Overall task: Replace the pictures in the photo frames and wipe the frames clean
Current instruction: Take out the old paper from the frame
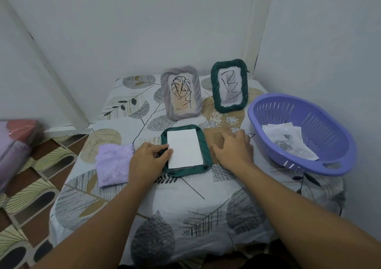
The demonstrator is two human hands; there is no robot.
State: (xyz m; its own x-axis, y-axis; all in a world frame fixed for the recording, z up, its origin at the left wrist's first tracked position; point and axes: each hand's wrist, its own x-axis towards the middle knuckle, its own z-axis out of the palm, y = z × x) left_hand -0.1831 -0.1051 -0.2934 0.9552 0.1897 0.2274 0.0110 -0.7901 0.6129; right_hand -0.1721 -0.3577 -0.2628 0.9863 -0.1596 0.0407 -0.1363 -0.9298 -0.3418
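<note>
A dark green photo frame (203, 145) lies face down on the table with a white sheet (184, 148) in its opening. My left hand (148, 159) pinches the frame's left edge and the sheet's edge. My right hand (234, 147) rests on a brown backing board (216, 139) just right of that frame, fingers curled over it. A grey frame (181, 92) with a leaf drawing and a second green frame (229, 87) with a scribbled picture stand upright at the back. A purple cloth (113, 164) lies left of my left hand.
A purple plastic basket (299, 132) at the right holds several printed pictures (288, 143). The table has a leaf-patterned cover (185, 207) and stands in a corner of white walls. A wrapped pink and purple bundle (14, 145) sits on the patterned floor at the left.
</note>
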